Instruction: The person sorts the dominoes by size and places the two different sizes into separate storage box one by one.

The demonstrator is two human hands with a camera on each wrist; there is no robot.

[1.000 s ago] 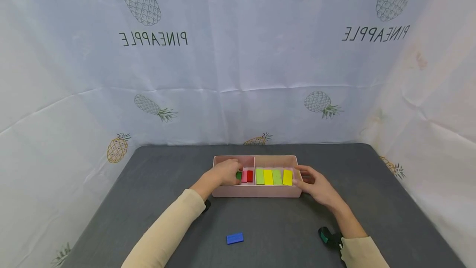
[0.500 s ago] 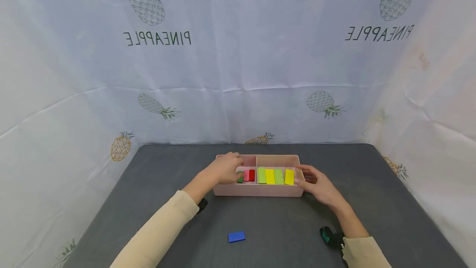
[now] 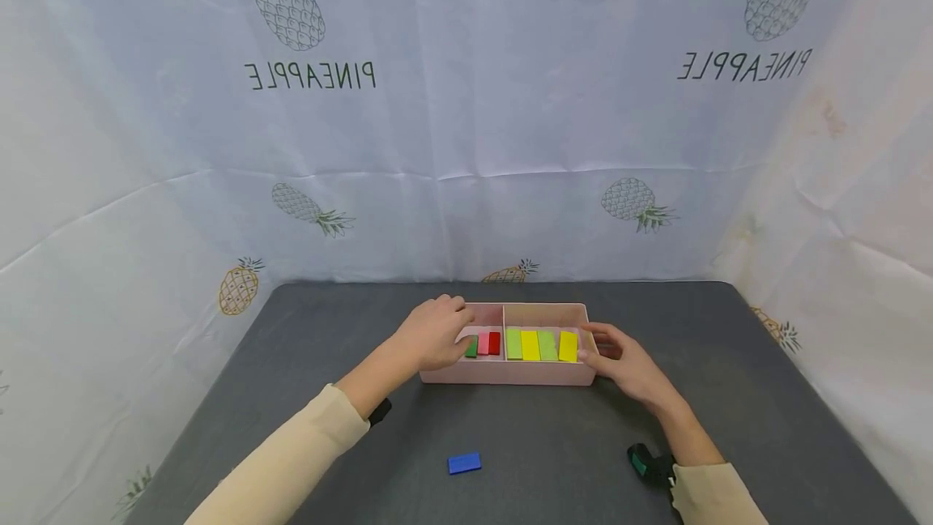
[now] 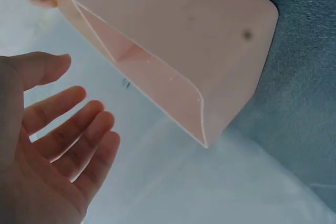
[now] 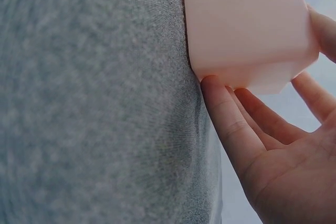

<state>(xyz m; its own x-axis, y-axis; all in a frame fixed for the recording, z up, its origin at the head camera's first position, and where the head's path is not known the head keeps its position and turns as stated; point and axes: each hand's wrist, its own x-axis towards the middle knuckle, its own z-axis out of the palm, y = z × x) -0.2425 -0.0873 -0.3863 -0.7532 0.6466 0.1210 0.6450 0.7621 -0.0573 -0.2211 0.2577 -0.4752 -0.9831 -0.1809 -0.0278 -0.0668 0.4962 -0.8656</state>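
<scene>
The pink divided box [image 3: 510, 373] sits at frame centre on the grey bench [image 3: 291, 363], long axis left to right. My left hand [image 3: 432, 335] hovers at its left end, fingers apart and holding nothing. My right hand [image 3: 625, 363] presses relaxed fingers against its right end. Inside lie red [image 3: 494, 343], green [image 3: 471, 346] and yellow blocks [image 3: 568, 346]. A blue block [image 3: 464, 463] lies nearer me, closest to my left hand.

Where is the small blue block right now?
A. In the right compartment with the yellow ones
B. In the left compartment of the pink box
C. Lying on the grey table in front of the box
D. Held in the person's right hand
C: the blue block lies alone on the grey table, nearer the person than the pink box, with neither hand touching it.
</scene>
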